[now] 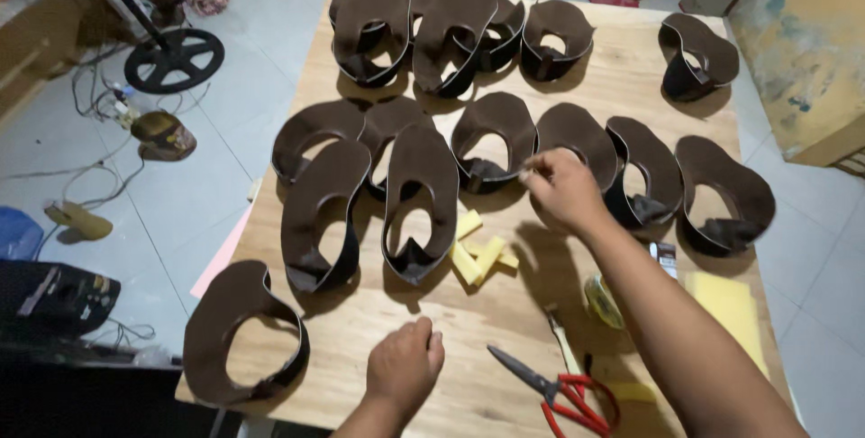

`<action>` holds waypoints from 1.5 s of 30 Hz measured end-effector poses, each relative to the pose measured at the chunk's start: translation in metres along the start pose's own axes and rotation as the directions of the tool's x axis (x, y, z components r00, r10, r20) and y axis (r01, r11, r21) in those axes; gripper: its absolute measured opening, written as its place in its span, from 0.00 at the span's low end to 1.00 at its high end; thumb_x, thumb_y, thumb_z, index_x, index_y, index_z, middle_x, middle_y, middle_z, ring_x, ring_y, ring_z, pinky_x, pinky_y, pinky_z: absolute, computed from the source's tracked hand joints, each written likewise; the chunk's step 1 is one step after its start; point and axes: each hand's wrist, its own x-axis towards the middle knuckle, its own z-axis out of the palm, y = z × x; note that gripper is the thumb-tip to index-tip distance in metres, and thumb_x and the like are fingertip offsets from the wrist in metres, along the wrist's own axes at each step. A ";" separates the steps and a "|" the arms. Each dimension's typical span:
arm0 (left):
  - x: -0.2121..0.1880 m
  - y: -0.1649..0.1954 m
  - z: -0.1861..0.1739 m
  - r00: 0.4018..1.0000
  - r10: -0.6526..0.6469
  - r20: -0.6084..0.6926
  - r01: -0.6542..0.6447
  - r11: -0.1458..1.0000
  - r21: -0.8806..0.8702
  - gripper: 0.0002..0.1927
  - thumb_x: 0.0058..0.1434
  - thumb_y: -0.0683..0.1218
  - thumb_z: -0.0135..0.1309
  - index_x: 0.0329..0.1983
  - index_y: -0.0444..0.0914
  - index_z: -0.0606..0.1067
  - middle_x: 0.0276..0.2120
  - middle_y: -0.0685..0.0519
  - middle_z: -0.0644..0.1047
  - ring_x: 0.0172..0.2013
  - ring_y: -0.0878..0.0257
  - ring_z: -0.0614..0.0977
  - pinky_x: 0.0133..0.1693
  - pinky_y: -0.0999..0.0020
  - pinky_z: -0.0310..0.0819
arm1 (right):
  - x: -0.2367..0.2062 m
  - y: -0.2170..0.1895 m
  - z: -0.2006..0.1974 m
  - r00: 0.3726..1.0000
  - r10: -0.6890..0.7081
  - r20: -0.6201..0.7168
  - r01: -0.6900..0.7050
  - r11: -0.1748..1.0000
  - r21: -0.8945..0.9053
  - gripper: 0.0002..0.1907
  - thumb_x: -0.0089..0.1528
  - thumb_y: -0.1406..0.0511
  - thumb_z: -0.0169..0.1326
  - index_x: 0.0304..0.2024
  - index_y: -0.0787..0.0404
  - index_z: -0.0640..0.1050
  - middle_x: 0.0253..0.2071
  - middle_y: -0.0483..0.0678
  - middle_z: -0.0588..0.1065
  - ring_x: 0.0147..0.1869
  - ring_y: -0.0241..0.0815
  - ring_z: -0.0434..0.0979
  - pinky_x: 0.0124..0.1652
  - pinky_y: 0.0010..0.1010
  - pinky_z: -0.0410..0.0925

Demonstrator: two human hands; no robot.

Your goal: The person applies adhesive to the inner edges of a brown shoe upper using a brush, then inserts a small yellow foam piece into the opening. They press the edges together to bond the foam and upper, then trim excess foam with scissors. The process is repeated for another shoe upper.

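Right hand (563, 187) is extended over the table (622, 86), fingertips pinched on a small pale object too small to identify, just beside a brown leather upper (494, 136); more uppers stand beyond and to both sides. Left hand (404, 368) rests curled into a loose fist on the table's near edge, holding nothing visible. Yellow foam pieces (478, 253) lie between the hands; red-handled scissors (554, 393) lie just right of the left hand.

left hand (403, 368) loosely fisted, resting low, right hand (563, 187) reaching forward, fingers pinched
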 end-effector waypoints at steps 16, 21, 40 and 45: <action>0.027 -0.071 0.076 0.979 -0.032 0.201 0.060 0.989 -0.133 0.14 0.63 0.56 0.56 0.32 0.42 0.71 0.24 0.45 0.75 0.26 0.48 0.82 0.30 0.47 0.75 | 0.193 0.031 0.004 0.967 0.254 0.019 -0.213 0.848 -0.486 0.34 0.53 0.58 0.66 0.62 0.48 0.76 0.79 0.43 0.51 0.70 0.57 0.65 0.63 0.47 0.64; 0.045 -0.089 0.093 0.953 0.074 0.294 -0.025 0.986 -0.168 0.19 0.66 0.60 0.58 0.37 0.40 0.71 0.27 0.41 0.75 0.28 0.42 0.80 0.31 0.43 0.74 | 0.219 0.038 0.013 0.977 0.197 0.085 -0.136 0.875 -0.464 0.36 0.51 0.57 0.69 0.62 0.52 0.75 0.76 0.45 0.53 0.71 0.56 0.63 0.62 0.45 0.62; 0.004 -0.009 -0.014 0.984 -0.117 0.135 0.145 0.965 -0.221 0.15 0.57 0.57 0.58 0.38 0.42 0.75 0.28 0.48 0.79 0.35 0.46 0.81 0.37 0.50 0.73 | -0.172 -0.101 -0.033 0.963 -0.262 -0.057 0.259 0.964 -0.054 0.27 0.52 0.62 0.68 0.52 0.63 0.77 0.58 0.56 0.71 0.63 0.55 0.71 0.58 0.43 0.67; -0.031 -0.001 -0.016 0.865 -0.097 0.493 0.485 0.417 -0.769 0.24 0.62 0.61 0.51 0.58 0.47 0.67 0.40 0.49 0.79 0.35 0.54 0.84 0.36 0.63 0.79 | -0.281 -0.113 -0.021 0.874 -0.466 0.138 0.469 0.883 0.016 0.21 0.58 0.67 0.64 0.53 0.65 0.77 0.56 0.53 0.73 0.60 0.55 0.75 0.55 0.39 0.71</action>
